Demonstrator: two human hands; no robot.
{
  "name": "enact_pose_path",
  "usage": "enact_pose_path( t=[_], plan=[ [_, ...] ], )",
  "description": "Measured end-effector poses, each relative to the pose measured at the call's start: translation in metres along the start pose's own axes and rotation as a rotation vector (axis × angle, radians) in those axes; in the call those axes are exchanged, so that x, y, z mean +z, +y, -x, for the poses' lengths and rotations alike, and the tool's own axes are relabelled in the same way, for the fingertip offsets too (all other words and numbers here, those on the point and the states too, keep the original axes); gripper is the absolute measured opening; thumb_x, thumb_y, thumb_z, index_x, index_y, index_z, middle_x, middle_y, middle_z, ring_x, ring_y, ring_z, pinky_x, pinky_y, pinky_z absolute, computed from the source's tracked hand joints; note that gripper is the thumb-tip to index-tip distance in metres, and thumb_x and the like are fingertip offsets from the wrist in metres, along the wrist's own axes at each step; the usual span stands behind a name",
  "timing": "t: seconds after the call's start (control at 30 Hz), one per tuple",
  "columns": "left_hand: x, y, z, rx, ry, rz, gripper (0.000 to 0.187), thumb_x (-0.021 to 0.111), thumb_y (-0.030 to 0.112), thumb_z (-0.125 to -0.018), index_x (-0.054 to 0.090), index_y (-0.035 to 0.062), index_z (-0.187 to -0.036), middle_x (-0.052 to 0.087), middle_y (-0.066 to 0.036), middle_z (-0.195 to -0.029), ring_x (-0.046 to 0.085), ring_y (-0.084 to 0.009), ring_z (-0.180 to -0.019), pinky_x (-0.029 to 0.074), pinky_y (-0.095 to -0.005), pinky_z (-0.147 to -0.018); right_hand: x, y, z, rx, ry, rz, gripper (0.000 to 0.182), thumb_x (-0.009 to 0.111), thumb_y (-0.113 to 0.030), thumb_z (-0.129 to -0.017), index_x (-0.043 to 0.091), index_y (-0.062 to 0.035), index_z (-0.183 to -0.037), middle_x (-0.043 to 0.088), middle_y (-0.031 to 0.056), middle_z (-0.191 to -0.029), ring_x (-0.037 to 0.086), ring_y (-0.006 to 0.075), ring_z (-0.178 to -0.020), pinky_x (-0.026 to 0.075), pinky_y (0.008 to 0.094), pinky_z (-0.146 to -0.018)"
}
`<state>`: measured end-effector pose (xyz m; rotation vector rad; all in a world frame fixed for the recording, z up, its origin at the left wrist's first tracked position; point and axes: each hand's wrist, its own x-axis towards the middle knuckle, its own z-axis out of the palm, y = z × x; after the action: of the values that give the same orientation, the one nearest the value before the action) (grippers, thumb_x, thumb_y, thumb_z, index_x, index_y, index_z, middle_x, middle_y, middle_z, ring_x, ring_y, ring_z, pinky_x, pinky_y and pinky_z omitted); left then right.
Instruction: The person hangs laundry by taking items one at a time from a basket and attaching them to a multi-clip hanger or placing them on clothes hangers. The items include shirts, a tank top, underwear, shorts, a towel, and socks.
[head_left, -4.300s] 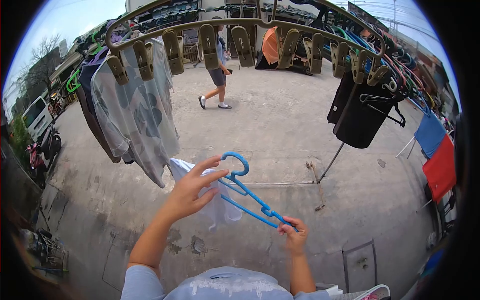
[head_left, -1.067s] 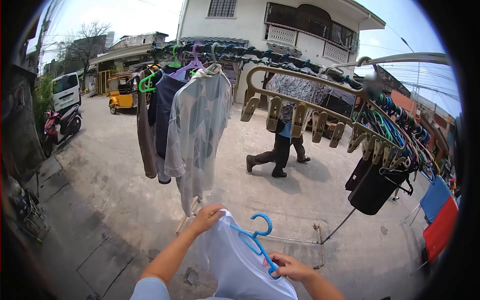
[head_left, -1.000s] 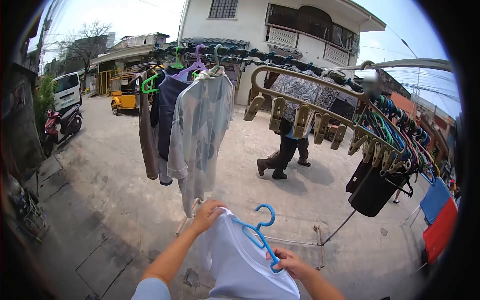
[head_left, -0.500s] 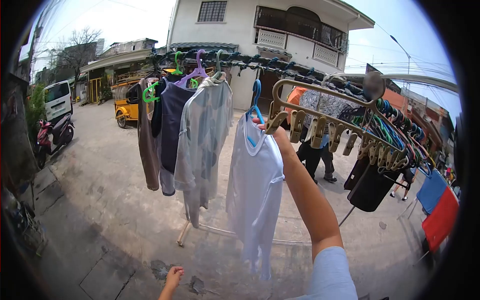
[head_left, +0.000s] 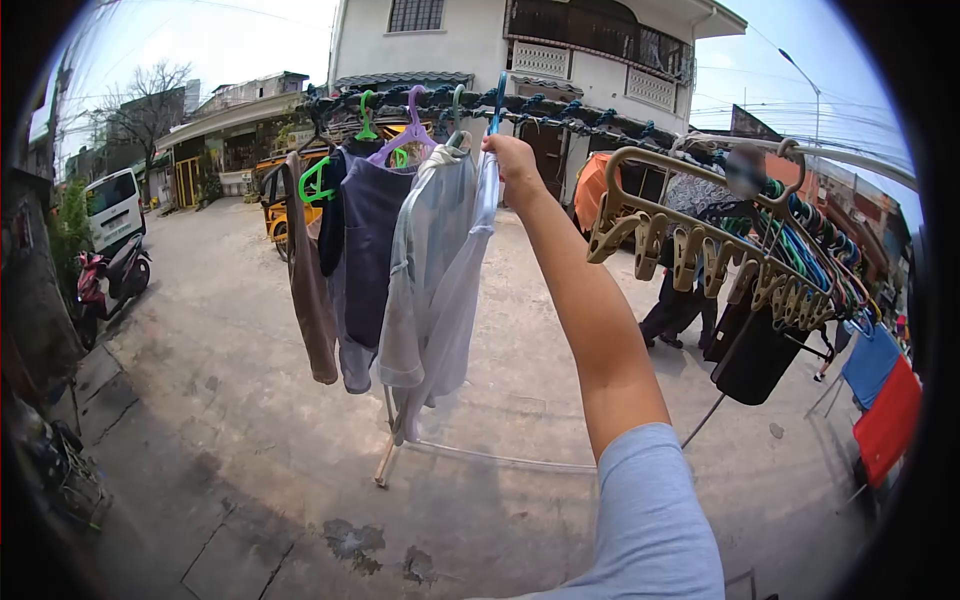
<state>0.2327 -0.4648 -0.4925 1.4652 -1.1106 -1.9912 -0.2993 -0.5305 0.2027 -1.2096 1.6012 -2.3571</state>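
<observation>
My right hand (head_left: 512, 168) is stretched forward to the clothes rail (head_left: 555, 108), its fingers closed on the blue hanger (head_left: 498, 105) near the hook. From this hanger hangs a white long-sleeved shirt (head_left: 455, 300), seen nearly edge-on and close against a pale patterned shirt (head_left: 420, 235) on a grey-green hanger (head_left: 457, 105). To the left hang a dark purple sleeveless top (head_left: 372, 245) on a purple hanger (head_left: 412, 130), a green hanger (head_left: 366, 118) and a brown garment (head_left: 308, 280). My left hand is out of view.
A brown clip hanger (head_left: 700, 215) with several pegs hangs at the right, before many bunched hangers (head_left: 815, 265). A black box-like object (head_left: 755, 365) hangs below. Behind the rail, a person (head_left: 680, 305) is near an orange umbrella (head_left: 594, 190). A scooter (head_left: 115, 280) stands left.
My right hand has carried the blue hanger and white shirt left and up to the rail, against the patterned shirt. My left hand has left the view. The person behind has moved right.
</observation>
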Motion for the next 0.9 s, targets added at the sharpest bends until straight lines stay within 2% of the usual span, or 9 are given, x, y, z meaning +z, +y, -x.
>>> enact_pose_path(
  t=[0.2, 0.33, 0.47, 0.57, 0.6, 0.7, 0.83, 0.87, 0.9],
  plan=[
    [-0.006, 0.005, -0.008, 0.007, -0.036, 0.007, 0.012, 0.052, 0.019, -0.086, 0.057, 0.0129, -0.095, 0.056, 0.0, -0.073, 0.049, -0.009, -0.059, 0.038, -0.0236, -0.048, -0.005, 0.004, -0.011, -0.045, 0.069, -0.01, 0.015, 0.055, -0.017, -0.072, 0.06, -0.0024, -0.072, 0.057, 0.0076, -0.071, 0.052, 0.0178, -0.055, 0.042, 0.0319, -0.052],
    [0.005, 0.031, -0.033, 0.073, -0.141, -0.116, 0.011, 0.051, 0.023, -0.087, 0.056, 0.0143, -0.093, 0.055, 0.001, -0.072, 0.047, -0.0082, -0.057, 0.036, -0.0236, -0.045, 0.005, -0.024, 0.002, 0.116, 0.112, -0.074, 0.016, 0.056, -0.017, -0.07, 0.059, -0.0013, -0.071, 0.053, 0.008, -0.06, 0.049, 0.019, -0.047, 0.04, 0.0334, -0.047],
    [0.011, 0.045, -0.053, 0.118, -0.195, -0.176, 0.012, 0.051, 0.023, -0.088, 0.056, 0.0145, -0.094, 0.055, 0.001, -0.072, 0.047, -0.0083, -0.057, 0.036, -0.0236, -0.045, 0.011, -0.028, 0.004, 0.068, 0.159, -0.22, 0.012, 0.058, -0.014, -0.069, 0.056, -0.0024, -0.067, 0.051, 0.0074, -0.057, 0.049, 0.0174, -0.046, 0.038, 0.034, -0.044],
    [0.018, 0.043, -0.058, 0.114, -0.23, -0.2, 0.012, 0.051, 0.023, -0.088, 0.056, 0.0146, -0.095, 0.056, 0.001, -0.072, 0.047, -0.0084, -0.058, 0.036, -0.0236, -0.045, 0.01, -0.027, 0.006, 0.16, 0.133, -0.245, 0.011, 0.055, -0.013, -0.069, 0.052, -0.0036, -0.065, 0.047, 0.0059, -0.055, 0.039, 0.018, -0.038, 0.03, 0.0355, -0.038],
    [0.019, 0.04, -0.058, 0.107, -0.24, -0.203, 0.013, 0.051, 0.023, -0.088, 0.056, 0.0147, -0.095, 0.056, 0.001, -0.072, 0.047, -0.0084, -0.058, 0.036, -0.0236, -0.045, 0.001, -0.02, -0.01, 0.232, 0.026, -0.058, 0.013, 0.057, -0.02, -0.07, 0.053, -0.0079, -0.067, 0.048, 0.0042, -0.056, 0.041, 0.0183, -0.04, 0.033, 0.035, -0.04],
    [0.023, 0.025, -0.05, 0.069, -0.275, -0.217, 0.013, 0.051, 0.024, -0.088, 0.056, 0.0148, -0.096, 0.056, 0.001, -0.072, 0.047, -0.0085, -0.058, 0.036, -0.0236, -0.045, -0.006, -0.002, -0.015, 0.156, 0.057, -0.155, 0.019, 0.058, -0.029, -0.072, 0.053, -0.011, -0.069, 0.048, 0.003, -0.059, 0.044, 0.0174, -0.046, 0.035, 0.0339, -0.043],
    [0.034, 0.013, -0.023, -0.101, -0.314, -0.251, 0.019, 0.051, 0.026, -0.088, 0.056, 0.0139, -0.102, 0.056, 0.002, -0.074, 0.049, -0.0083, -0.062, 0.038, -0.0268, -0.047, -0.012, -0.011, 0.06, -0.092, 0.203, 0.01, 0.028, 0.053, -0.028, -0.085, 0.055, -0.0035, -0.097, 0.055, 0.0061, -0.083, 0.051, 0.0142, -0.073, 0.043, 0.0311, -0.062],
    [0.033, 0.007, -0.025, -0.131, -0.36, -0.276, 0.022, 0.053, 0.024, -0.087, 0.055, 0.0141, -0.106, 0.057, 0.002, -0.076, 0.05, -0.0088, -0.063, 0.038, -0.0273, -0.05, -0.03, 0.014, 0.061, -0.153, 0.16, 0.098, 0.044, 0.049, -0.036, -0.083, 0.047, -0.0078, -0.117, 0.049, 0.0041, -0.107, 0.046, 0.013, -0.095, 0.041, 0.0281, -0.07],
    [0.033, 0.0, -0.028, -0.167, -0.411, -0.31, 0.026, 0.056, 0.023, -0.086, 0.053, 0.0143, -0.11, 0.057, 0.002, -0.077, 0.051, -0.0092, -0.063, 0.039, -0.0278, -0.052, -0.03, 0.011, 0.096, -0.153, 0.201, 0.067, 0.041, 0.048, -0.033, -0.085, 0.047, -0.0074, -0.117, 0.05, 0.0044, -0.106, 0.047, 0.0137, -0.092, 0.041, 0.0281, -0.071]
  ],
)
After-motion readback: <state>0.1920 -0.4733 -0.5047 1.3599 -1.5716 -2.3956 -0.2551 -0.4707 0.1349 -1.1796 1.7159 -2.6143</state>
